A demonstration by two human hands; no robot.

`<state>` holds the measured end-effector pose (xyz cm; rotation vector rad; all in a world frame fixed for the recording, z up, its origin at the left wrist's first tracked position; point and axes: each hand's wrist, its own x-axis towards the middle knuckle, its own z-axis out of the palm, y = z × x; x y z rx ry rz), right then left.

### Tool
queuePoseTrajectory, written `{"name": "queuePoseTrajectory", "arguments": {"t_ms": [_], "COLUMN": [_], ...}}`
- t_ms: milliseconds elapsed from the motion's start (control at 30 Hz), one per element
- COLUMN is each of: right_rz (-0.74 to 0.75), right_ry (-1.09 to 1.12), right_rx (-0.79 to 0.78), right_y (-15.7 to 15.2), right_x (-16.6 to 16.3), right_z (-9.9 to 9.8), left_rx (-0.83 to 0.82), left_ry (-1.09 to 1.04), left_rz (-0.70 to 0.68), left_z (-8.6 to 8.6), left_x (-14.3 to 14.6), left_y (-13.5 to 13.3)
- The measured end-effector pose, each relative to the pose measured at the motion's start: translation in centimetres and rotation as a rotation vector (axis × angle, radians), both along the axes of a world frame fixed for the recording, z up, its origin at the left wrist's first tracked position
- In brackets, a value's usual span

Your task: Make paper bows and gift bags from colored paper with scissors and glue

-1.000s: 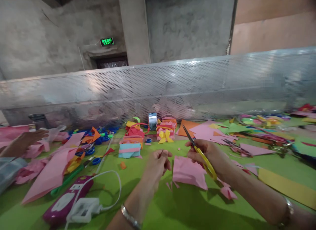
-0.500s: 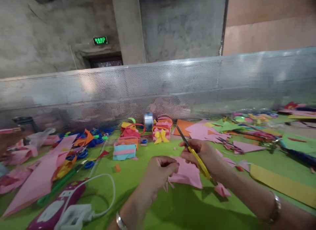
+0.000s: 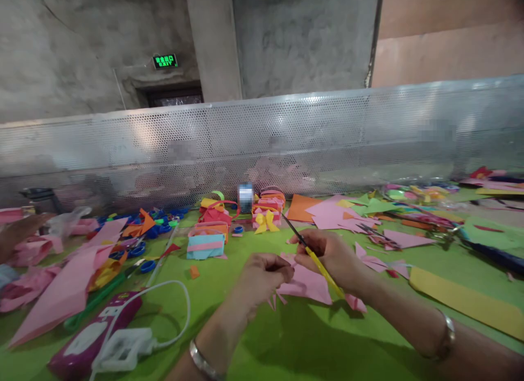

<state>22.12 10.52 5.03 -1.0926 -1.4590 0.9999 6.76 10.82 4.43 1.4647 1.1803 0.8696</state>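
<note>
- Head view: the left hand (image 3: 264,274) is curled nearly into a fist, with thumb and fingertips pinched on the left edge of a pink paper (image 3: 307,285).
- The pink paper lies on the green table cover (image 3: 286,337) right in front of the person, between the two hands. Small pink points stick out under the left hand.
- The right hand (image 3: 331,255) is closed around a pair of scissors (image 3: 317,263) with yellow handles. The blades point up and to the left, away from the person, above the far edge of the pink paper. I cannot tell how far apart the blades are.
- Each wrist wears a silver bracelet (image 3: 446,326).
- At the near left, a purple power strip (image 3: 90,340) carries a white plug (image 3: 123,348), and a white cable (image 3: 182,310) loops off it.
- Further back stand a blue and pink box (image 3: 204,246) and a small box with a yellow bow (image 3: 265,221).
- A long yellow strip (image 3: 466,303) lies to the right, well apart from the hands.
- Another person's hand (image 3: 18,231) rests at the far left among pink scraps.
- A mesh screen (image 3: 286,135) runs along the back of the table.
</note>
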Motion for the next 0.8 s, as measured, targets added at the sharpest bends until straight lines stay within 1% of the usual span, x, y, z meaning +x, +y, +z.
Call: {"name": "queuePoseTrajectory", "arguments": {"t_ms": [67,133,233,300,367,500,567,633,667,733,767,800], "right_rz": [-0.035,-0.046,0.038,0.107,0.147,0.211,0.222,0.216,0.213,0.217,0.222,0.229], "right_ry": [0.02,0.083,0.202,0.238,0.251,0.298,0.295,0.288,0.288,0.305,0.311,0.312], "right_rx": [-0.007,-0.028,-0.062,-0.07,-0.069,-0.06,-0.077,-0.107,-0.12,-0.138,-0.145,-0.151], "right_y": [0.3,0.6,1.0,1.0,0.8,0.5,0.5,0.5,0.5,0.6,0.6,0.6], "right_x": [0.2,0.6,1.2,1.2,1.0,0.3,0.1,0.0,0.0,0.1,0.2,0.3], "right_z": [-0.1,-0.3,-0.5,-0.6,-0.7,-1.1,-1.3,-1.4,-1.4,-1.5,-1.5,-1.6], "left_rx": [0.024,0.037,0.046,0.055,0.056,0.037,0.065,0.154,0.226,0.398,0.463,0.488], "left_ry": [0.006,-0.004,-0.12,-0.214,-0.278,-0.37,-0.381,-0.359,-0.326,-0.218,-0.164,-0.131], "left_rz": [0.023,0.111,0.322,0.402,0.374,0.15,0.077,0.05,0.046,0.055,0.066,0.084], "left_z": [0.1,0.2,0.3,0.2,0.0,-0.6,-0.8,-1.0,-1.0,-0.9,-0.8,-0.7], "left_x": [-0.2,-0.6,-1.3,-1.6,-1.4,-0.4,0.0,0.2,0.2,0.2,0.2,0.2], "left_y": [0.2,0.5,1.1,1.3,1.4,0.9,0.7,0.5,0.4,0.2,0.1,0.0]}}
